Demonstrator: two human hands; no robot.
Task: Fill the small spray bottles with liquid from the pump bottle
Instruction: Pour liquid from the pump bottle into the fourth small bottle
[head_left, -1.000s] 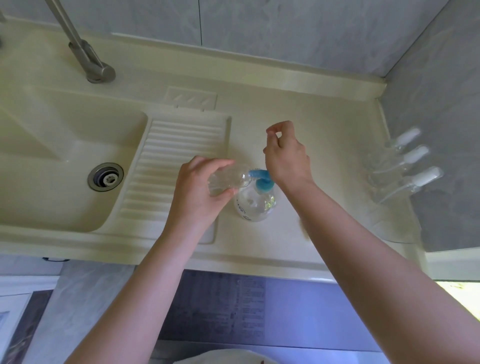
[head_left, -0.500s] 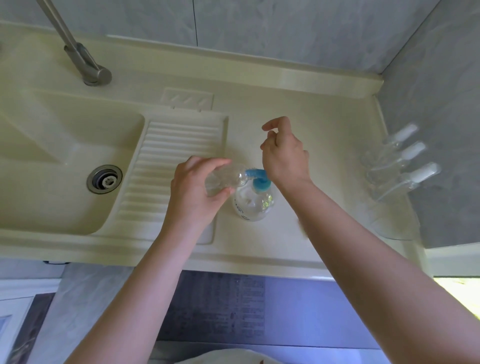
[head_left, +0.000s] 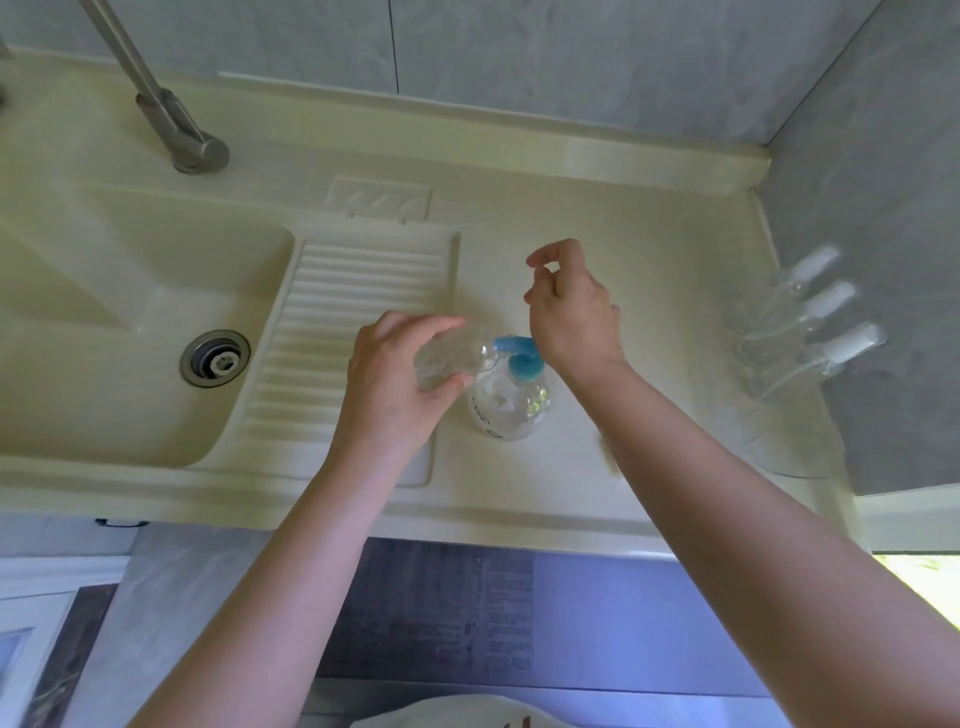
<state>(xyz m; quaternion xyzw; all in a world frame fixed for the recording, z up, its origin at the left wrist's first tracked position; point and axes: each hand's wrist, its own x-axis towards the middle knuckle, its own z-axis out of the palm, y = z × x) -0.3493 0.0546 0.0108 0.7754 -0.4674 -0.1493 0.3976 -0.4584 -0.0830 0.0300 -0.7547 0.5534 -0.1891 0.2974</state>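
Observation:
A clear pump bottle (head_left: 511, 413) with a blue pump head (head_left: 517, 354) stands on the cream counter (head_left: 649, 244). My left hand (head_left: 392, 382) grips a small clear bottle (head_left: 449, 358), tilted on its side with its mouth at the blue nozzle. My right hand (head_left: 571, 317) is over the pump, the heel of the palm on the blue head. Its fingers are raised and loosely curled, and nothing shows between them.
Three small spray bottles (head_left: 810, 317) with white caps lie against the grey wall on the right. To the left are a ribbed washboard (head_left: 337, 291), the sink basin (head_left: 104, 405) with its drain (head_left: 214, 357), and a metal faucet (head_left: 179, 135). The counter's front edge runs below my forearms.
My right hand's fingers have loosened from a tight pinch to a looser curl and the hand has dropped slightly onto the pump. The left hand and small bottle have stayed in place.

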